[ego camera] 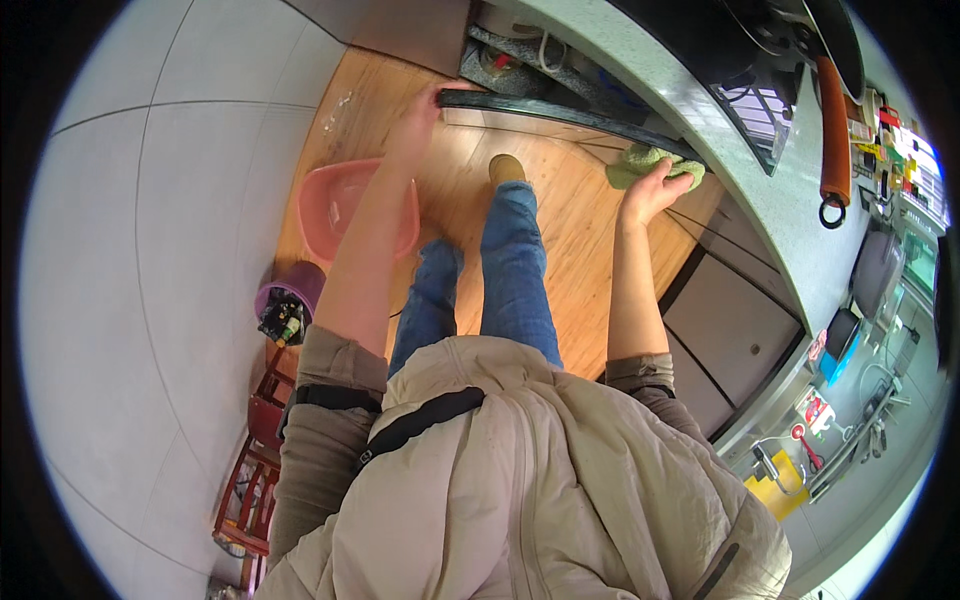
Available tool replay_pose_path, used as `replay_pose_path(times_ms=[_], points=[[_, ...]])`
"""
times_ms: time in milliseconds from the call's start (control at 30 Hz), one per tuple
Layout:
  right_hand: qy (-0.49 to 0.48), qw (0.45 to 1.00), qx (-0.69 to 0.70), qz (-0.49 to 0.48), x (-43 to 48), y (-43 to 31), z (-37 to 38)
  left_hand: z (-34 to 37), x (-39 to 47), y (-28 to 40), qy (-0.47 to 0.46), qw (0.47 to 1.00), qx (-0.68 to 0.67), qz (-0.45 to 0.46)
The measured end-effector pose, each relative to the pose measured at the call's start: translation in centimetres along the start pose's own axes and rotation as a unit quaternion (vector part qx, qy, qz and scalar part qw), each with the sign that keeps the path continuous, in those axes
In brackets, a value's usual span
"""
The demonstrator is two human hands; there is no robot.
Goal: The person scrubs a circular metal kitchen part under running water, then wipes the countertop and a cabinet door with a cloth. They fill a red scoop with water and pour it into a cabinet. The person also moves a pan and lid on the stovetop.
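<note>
A cabinet door (562,111), seen from above along its dark edge, stands out from the open lower cabinet under the counter. My left hand (426,109) grips its far left end, slightly blurred, and the fingers are partly hidden. At the door's right end, my right hand (654,191) holds a folded green cloth (636,166) against the panel just below the dark edge. Inside the cabinet are grey speckled shelves (510,49), a jar with something red (496,60) and a white looped handle or cord (551,54).
A pink basin (319,202) is on the wood floor, left of my legs. Behind it are a purple bin (300,277) with rubbish and a red wooden chair (264,420). Above the cabinet, the counter (806,225) carries a stove and a pan whose orange handle (835,135) overhangs it.
</note>
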State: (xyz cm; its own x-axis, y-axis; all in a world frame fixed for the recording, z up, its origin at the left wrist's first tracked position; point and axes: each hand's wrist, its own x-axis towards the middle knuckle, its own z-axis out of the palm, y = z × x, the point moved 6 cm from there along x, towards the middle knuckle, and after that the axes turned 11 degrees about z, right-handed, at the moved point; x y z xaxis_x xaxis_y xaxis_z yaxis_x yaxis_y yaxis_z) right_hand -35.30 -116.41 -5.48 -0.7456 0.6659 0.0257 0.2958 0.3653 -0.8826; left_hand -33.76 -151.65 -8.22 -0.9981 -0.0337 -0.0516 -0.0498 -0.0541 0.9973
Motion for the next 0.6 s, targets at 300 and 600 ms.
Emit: replay_pose_path(times_ms=[300,600], points=[[0.0,1.0,0.011,-0.018,-4.4,-2.8,3.6,-0.8,1.1,-1.2,0.031,0.99,-0.131,-0.046],[-0.173,0.983,-0.037,0.051,-18.0,-7.4,12.6,-0.8,2.9,0.0,-0.072,0.967,-0.239,-0.042]])
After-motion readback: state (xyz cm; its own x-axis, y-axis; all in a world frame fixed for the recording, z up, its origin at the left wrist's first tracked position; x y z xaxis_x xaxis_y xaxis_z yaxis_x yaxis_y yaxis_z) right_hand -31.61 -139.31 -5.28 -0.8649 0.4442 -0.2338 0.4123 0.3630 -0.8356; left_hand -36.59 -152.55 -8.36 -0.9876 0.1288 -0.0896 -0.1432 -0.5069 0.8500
